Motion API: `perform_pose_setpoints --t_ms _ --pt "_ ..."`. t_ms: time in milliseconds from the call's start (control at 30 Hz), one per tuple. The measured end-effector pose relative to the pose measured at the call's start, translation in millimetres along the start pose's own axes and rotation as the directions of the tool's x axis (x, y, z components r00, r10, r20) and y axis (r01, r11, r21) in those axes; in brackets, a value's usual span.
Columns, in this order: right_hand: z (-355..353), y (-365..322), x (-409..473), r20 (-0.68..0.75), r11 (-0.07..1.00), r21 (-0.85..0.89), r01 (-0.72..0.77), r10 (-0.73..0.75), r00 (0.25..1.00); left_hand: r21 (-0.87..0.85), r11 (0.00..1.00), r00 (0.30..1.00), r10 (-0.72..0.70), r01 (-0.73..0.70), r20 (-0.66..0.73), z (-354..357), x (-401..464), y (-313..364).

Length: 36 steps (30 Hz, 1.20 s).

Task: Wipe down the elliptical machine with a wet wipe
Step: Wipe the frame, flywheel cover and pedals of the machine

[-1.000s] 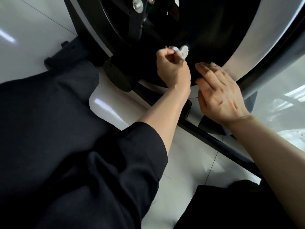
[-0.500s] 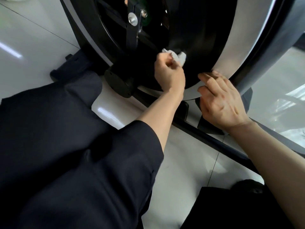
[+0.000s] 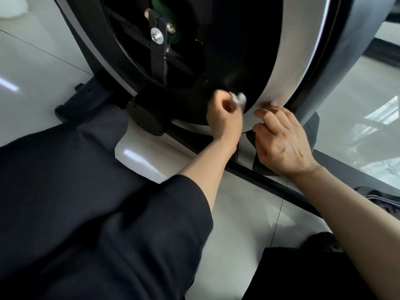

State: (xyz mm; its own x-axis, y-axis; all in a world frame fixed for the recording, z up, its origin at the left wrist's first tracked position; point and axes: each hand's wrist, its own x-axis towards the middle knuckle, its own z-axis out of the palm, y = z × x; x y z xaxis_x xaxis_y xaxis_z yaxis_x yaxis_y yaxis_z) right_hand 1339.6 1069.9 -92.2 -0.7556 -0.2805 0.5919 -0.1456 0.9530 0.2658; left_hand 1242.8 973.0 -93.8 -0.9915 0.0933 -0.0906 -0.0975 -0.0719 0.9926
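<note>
The left hand [image 3: 224, 118] is clenched around a crumpled white wet wipe [image 3: 239, 99], which pokes out on the far side of its knuckles and presses against the dark inner face of the elliptical machine [image 3: 249, 50] housing, low down near the silver rim [image 3: 287, 61]. Just right of it, the right hand [image 3: 281, 139] rests on that rim with fingers loosely bent (holding nothing). A dark sleeve [image 3: 173, 213] covers the left forearm above the pale tiled floor [image 3: 238, 213].
</note>
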Motion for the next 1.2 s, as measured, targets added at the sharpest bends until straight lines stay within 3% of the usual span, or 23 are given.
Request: perform_pose_setpoints --t_ms 67,133,200,267,333,433,500,567,667,733,800,867,933,967,1067,1133,1200 --pt "2 0 1 0.002 1.000 0.015 -0.010 0.010 1.000 0.005 0.988 0.977 -0.153 0.154 0.147 -4 -19 -15" --pt "2 -1 3 0.010 1.000 0.011 -0.021 0.021 1.000 -0.097 0.973 0.978 -0.207 0.207 0.014 -7 -13 -15" --pt "2 -1 5 0.013 0.999 0.008 -0.039 0.039 0.999 -0.208 0.971 0.970 -0.156 0.115 -0.189 -11 9 3" --pt "2 -2 5 -0.017 0.999 0.004 -0.049 0.049 0.999 -0.255 0.965 0.952 -0.129 0.057 -0.278 -13 25 25" --pt "0 -4 4 -0.057 0.998 -0.019 -0.065 0.064 0.996 -0.226 0.972 0.963 -0.123 0.068 -0.239 -5 18 34" --pt "-7 0 0 -0.130 0.966 -0.099 -0.240 0.226 0.965 -0.045 0.999 1.000 0.018 -0.018 0.006 12 -23 31" --pt "-15 3 0 -0.186 0.878 -0.011 -0.478 0.468 0.864 0.005 0.995 0.985 0.093 -0.095 0.146 18 -43 31" --pt "-24 2 6 -0.163 0.707 0.291 -0.644 0.700 0.695 -0.011 0.990 0.962 0.138 -0.139 0.237 20 -50 36" --pt "-38 -4 17 0.031 0.315 0.683 -0.660 0.889 0.456 0.045 0.984 0.925 0.147 -0.173 0.351 20 -62 38" --pt "-41 -10 24 0.132 0.116 0.723 -0.681 0.944 0.301 0.107 0.982 0.918 0.105 -0.157 0.382 17 -65 35" --pt "-43 -15 30 0.141 0.027 0.712 -0.702 0.973 0.181 0.174 0.967 0.896 0.094 -0.186 0.435 14 -60 45" --pt "-48 -15 35 0.069 -0.001 0.742 -0.670 0.995 0.075 0.217 0.925 0.846 0.165 -0.311 0.506 14 -54 67" --pt "-55 -9 43 -0.066 0.071 0.795 -0.602 0.997 0.030 0.269 0.799 0.769 0.335 -0.538 0.544 20 -53 90" --pt "-59 -5 48 -0.130 0.131 0.806 -0.577 0.991 0.043 0.288 0.716 0.725 0.424 -0.635 0.543 23 -54 99" --pt "-58 3 57 -0.240 0.289 0.770 -0.569 0.957 0.161 0.319 0.419 0.527 0.678 -0.850 0.512 27 -54 112" --pt "-40 6 45 -0.170 0.218 0.745 -0.630 0.976 0.136 0.371 0.191 0.378 0.753 -0.909 0.538 30 -51 109" --pt "-17 8 25 0.046 -0.069 0.744 -0.664 0.998 -0.051 0.384 0.002 0.250 0.762 -0.923 0.597 33 -49 103"
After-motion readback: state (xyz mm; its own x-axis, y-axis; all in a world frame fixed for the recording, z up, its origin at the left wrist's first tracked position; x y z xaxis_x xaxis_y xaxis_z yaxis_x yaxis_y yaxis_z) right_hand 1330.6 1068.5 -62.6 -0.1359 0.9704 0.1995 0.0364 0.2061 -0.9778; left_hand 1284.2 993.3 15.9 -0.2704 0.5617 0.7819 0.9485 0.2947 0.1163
